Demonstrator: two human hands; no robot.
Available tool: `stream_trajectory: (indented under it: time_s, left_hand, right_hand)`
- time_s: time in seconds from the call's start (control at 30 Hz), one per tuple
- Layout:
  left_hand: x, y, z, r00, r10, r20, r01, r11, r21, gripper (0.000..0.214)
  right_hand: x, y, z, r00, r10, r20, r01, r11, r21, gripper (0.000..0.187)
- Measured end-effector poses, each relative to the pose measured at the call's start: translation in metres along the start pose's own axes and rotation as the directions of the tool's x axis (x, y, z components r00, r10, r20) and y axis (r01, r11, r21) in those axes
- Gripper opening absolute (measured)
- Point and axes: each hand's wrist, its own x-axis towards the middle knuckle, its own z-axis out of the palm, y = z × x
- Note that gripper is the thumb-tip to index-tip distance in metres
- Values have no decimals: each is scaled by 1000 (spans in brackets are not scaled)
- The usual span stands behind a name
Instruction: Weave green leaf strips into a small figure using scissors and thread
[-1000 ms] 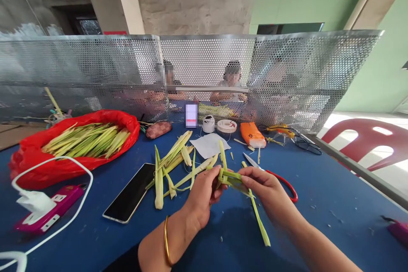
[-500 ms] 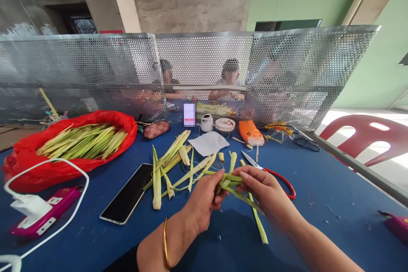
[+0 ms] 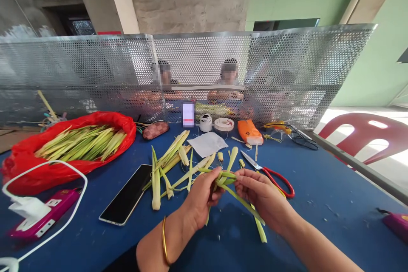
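Note:
My left hand (image 3: 204, 195) pinches a small bundle of folded green leaf strips (image 3: 225, 178) between thumb and fingers. My right hand (image 3: 263, 193) grips the strips' right end, its fingertips closed on them. One long strip hangs from the bundle down to the right, below my right fingers. Just behind the right hand lie scissors (image 3: 277, 182) with red handles, their blades pointing to the back left. Loose pale-green leaf strips (image 3: 156, 187) are scattered on the blue table (image 3: 236, 250) left of and behind my hands. How the strips cross inside my left fingers is partly hidden.
On the left are a red bag (image 3: 130, 125) of leaves, a dark phone (image 3: 127, 195) and a purple power strip (image 3: 47, 216). A white paper (image 3: 208, 143), thread spool (image 3: 205, 123), tape roll (image 3: 224, 124) and orange packet (image 3: 249, 131) lie behind. A perforated metal screen (image 3: 204, 51) separates people opposite.
My right hand has shifted slightly left and its fingers have curled closer to the bundle. The hanging strip now shows longer below the right fingers. My left hand keeps its hold.

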Motion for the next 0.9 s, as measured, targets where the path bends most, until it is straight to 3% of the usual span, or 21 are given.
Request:
stream_trajectory:
  time_s: [0.2, 0.33, 0.47, 0.7, 0.9]
  left_hand:
    - [-1, -3, 2, 999, 31, 30, -34, 995, 97, 43]
    - [-1, -8, 5, 997, 72, 42, -78, 983, 166, 49]
    - [-1, -11, 7, 993, 107, 52, -115, 974, 197, 49]
    - [-2, -4, 3, 998, 60, 7, -61, 988, 144, 45]
    - [-5, 0, 4, 994, 60, 91, -74, 986, 153, 47]
  right_hand:
    - [1, 2, -1, 997, -78, -18, 75, 987, -141, 28]
    - [7, 9, -5, 985, -169, -35, 148, 931, -333, 32]
    - [11, 15, -6, 975, -216, -52, 174, 889, -423, 32]
    - [4, 6, 3, 984, -178, 18, 176, 946, -273, 29]
    - [7, 10, 0, 973, -227, -38, 207, 934, -290, 29]
